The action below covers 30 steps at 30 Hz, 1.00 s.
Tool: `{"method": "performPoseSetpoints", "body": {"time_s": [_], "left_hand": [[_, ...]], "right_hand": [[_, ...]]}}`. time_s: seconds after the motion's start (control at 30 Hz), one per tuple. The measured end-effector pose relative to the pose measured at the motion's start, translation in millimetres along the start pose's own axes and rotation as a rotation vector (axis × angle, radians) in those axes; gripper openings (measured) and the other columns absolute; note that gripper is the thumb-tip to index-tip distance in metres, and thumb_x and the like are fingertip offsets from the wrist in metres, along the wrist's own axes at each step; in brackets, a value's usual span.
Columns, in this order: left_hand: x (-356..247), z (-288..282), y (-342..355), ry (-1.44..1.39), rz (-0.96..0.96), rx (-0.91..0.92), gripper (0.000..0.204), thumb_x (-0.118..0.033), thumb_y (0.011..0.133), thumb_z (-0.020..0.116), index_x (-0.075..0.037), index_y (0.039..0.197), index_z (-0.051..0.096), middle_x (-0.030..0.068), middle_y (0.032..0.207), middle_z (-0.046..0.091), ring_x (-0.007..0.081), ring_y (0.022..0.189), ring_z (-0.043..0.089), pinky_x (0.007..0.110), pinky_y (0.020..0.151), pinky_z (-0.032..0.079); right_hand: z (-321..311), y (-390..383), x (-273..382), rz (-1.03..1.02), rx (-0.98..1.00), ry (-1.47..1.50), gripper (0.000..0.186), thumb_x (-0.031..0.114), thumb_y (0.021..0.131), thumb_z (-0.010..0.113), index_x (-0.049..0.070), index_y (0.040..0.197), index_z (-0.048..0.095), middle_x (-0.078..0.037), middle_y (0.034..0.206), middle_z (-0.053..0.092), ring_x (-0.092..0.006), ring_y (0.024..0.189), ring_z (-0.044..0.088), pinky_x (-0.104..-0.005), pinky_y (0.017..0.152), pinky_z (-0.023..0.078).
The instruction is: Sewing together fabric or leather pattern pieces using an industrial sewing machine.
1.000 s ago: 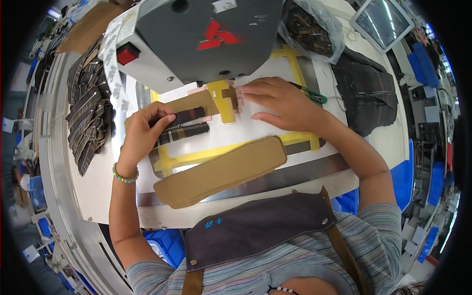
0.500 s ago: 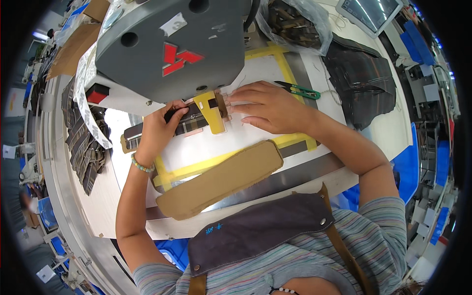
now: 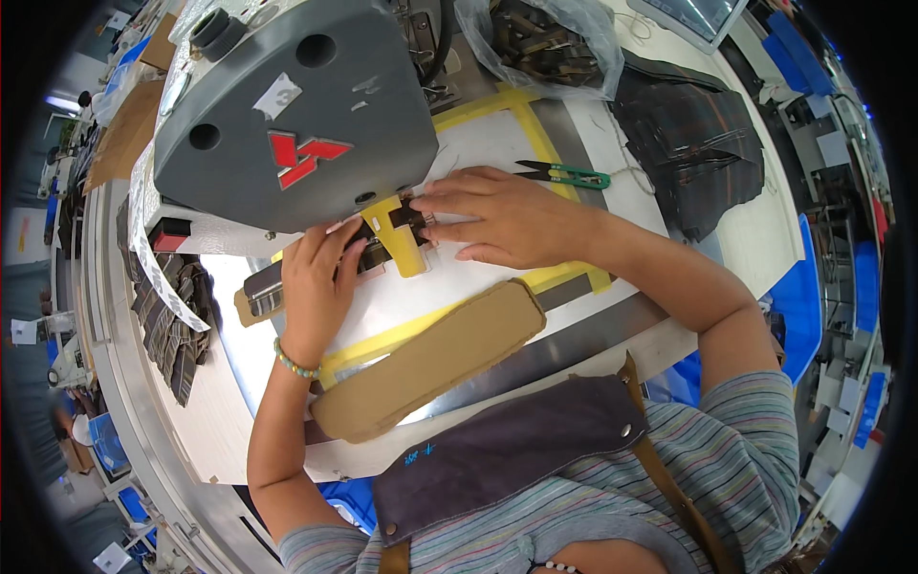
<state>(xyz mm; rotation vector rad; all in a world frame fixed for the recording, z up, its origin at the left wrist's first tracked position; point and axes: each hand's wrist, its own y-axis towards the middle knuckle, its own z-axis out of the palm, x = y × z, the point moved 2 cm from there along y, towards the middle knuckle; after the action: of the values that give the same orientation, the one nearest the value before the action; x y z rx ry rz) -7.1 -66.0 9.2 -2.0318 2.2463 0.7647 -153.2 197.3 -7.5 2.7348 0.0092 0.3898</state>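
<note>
My left hand (image 3: pixel 321 266) curls over a dark plaid strip (image 3: pixel 264 281), holding it on a tan template (image 3: pixel 251 307) beside the yellow bracket (image 3: pixel 404 251) beneath the grey machine head (image 3: pixel 234 124). My right hand (image 3: pixel 492 218) is open, fingers stretched flat, their tips touching dark and pinkish pieces at the bracket's right. Part of the strip is hidden by hand and bracket. A larger tan template (image 3: pixel 427 361) lies nearer me on the white work plate (image 3: pixel 378 306). Green-handled thread snips (image 3: pixel 580 179) lie beyond my right hand.
Plaid fabric piles lie at left (image 3: pixel 170 335) and right (image 3: pixel 688 153). A plastic bag of fabric pieces (image 3: pixel 535 48) sits at the back, near a screen (image 3: pixel 684 14). Blue bins (image 3: pixel 794 287) stand beside the table. Cardboard (image 3: pixel 124 134) is at far left.
My left hand has moved right with the strip, toward the bracket, its fingertips now close beside it. My right hand has shifted slightly left and down. The machine head sits further left in view.
</note>
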Motion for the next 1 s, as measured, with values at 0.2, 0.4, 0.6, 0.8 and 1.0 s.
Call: {"method": "performPoseSetpoints", "body": {"time_s": [0.2,0.4,0.6,0.8,1.0], "left_hand": [[-18,-8,-12,-0.012,0.162,0.187,0.052,-0.016,0.086,0.086,-0.004,0.135,0.074,0.0136,0.149,0.067,0.0379,0.145,0.055,0.050,0.119,0.045],[-17,-7,-14,-0.011,0.148,0.180,0.056,-0.018,0.086,0.086,-0.004,0.139,0.072,0.0125,0.152,0.065,0.0364,0.148,0.053,0.051,0.119,0.043],[-22,-9,-11,0.061,0.187,0.191,0.056,-0.018,0.086,0.084,-0.001,0.138,0.071,0.0126,0.151,0.066,0.0357,0.146,0.055,0.051,0.115,0.045],[-26,-7,-13,0.082,0.159,0.166,0.055,-0.014,0.083,0.085,0.001,0.134,0.072,0.0144,0.145,0.067,0.0362,0.144,0.056,0.050,0.114,0.046],[-19,-8,-16,0.023,0.153,0.114,0.052,-0.012,0.081,0.087,0.000,0.130,0.073,0.0153,0.140,0.068,0.0368,0.139,0.062,0.048,0.111,0.053]], "right_hand": [[0,0,0,-0.002,-0.001,-0.029,0.042,0.033,0.101,0.074,0.014,0.139,0.073,-0.009,0.159,0.058,-0.0291,0.151,0.049,-0.0480,0.124,0.041],[1,1,1,-0.012,0.009,-0.052,0.043,0.034,0.102,0.073,0.014,0.140,0.072,-0.008,0.158,0.059,-0.0270,0.149,0.050,-0.0476,0.124,0.040],[2,1,2,0.003,0.042,-0.086,0.041,0.034,0.103,0.073,0.014,0.139,0.073,-0.007,0.159,0.060,-0.0234,0.148,0.052,-0.0471,0.125,0.040],[5,0,1,-0.025,0.029,-0.098,0.040,0.035,0.104,0.071,0.013,0.138,0.074,-0.004,0.155,0.064,-0.0213,0.146,0.055,-0.0472,0.125,0.041],[4,2,2,-0.020,0.024,-0.099,0.040,0.035,0.103,0.072,0.013,0.137,0.074,-0.006,0.154,0.065,-0.0220,0.145,0.056,-0.0476,0.125,0.041]]}}
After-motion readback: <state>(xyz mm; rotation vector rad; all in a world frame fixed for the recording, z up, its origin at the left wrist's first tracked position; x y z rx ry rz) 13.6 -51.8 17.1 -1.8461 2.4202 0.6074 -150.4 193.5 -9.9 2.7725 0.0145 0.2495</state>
